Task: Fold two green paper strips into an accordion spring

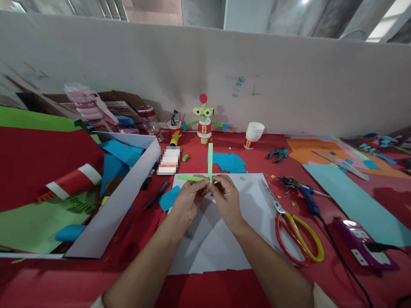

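Two light green paper strips (210,160) meet at a corner between my fingertips, one pointing away from me and the other to the left. My left hand (189,199) pinches the strips near their joint. Close against it, my right hand (227,199) pinches the same joint from the right. The fingers cover the joint itself. Both hands are above white paper sheets (218,252). Blue paper pieces (227,161) lie just beyond, and another blue piece (169,198) is left of my left hand.
Scissors (285,218) with red and yellow handles lie right, near a glue gun (308,196) and a purple power strip (366,244). A paper-cup figure (204,126) and stacked cups (254,133) stand at the back. A white box (128,201) of paper crafts is left.
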The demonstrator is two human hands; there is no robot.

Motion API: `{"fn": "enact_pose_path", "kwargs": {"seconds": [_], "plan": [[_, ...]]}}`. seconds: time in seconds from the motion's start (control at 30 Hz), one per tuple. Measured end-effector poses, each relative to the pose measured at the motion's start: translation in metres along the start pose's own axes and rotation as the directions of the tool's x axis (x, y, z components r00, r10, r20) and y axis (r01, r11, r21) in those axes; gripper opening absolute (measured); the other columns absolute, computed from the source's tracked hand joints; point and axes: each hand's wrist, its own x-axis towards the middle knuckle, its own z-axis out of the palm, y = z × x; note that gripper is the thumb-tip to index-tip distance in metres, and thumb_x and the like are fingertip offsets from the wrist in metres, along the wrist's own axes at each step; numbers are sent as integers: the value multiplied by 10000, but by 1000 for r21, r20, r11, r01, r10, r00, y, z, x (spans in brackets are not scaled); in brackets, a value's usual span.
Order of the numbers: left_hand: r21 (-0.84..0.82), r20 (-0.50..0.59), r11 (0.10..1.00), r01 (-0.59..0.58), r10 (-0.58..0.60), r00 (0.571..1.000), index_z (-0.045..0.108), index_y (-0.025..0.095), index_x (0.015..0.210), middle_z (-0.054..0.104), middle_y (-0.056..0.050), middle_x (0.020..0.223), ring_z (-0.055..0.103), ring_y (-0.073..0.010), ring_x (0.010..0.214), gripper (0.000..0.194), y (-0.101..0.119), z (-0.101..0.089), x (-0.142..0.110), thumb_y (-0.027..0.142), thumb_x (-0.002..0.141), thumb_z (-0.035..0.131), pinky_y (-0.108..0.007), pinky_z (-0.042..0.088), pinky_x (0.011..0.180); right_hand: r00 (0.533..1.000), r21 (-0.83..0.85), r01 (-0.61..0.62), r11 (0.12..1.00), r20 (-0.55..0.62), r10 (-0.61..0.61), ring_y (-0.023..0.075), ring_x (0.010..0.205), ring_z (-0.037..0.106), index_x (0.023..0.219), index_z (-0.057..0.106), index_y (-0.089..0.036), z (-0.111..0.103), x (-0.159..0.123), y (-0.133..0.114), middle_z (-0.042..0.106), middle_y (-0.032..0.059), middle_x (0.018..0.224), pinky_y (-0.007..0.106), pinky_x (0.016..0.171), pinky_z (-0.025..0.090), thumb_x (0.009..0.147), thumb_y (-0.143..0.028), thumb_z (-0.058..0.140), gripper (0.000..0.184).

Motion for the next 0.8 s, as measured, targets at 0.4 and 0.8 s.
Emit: {"fn": "enact_pose_path", "kwargs": {"seconds": [0.4, 0.8], "plan": [[305, 172, 934, -184, 136, 976, 667, 145, 630, 621, -14, 604, 534, -124, 597, 156, 3, -4, -1, 241, 584, 781, -255, 411, 596, 943, 272, -331, 904, 73, 324, 112, 581, 566, 683, 664, -173, -5, 10, 1, 591, -12, 645, 241, 563, 483, 764, -323, 629, 174], [99, 32, 992, 77, -81, 996, 638, 125, 582, 564, 13, 550, 493, -76, 522, 226, 6, -7, 3, 201, 481, 825, -209, 396, 528, 992, -180, 120, 976, 59, -111, 149, 722, 597, 866, 679, -211, -7, 6, 1, 635, 28, 842, 277, 664, 497, 784, -195, 629, 97]]}}
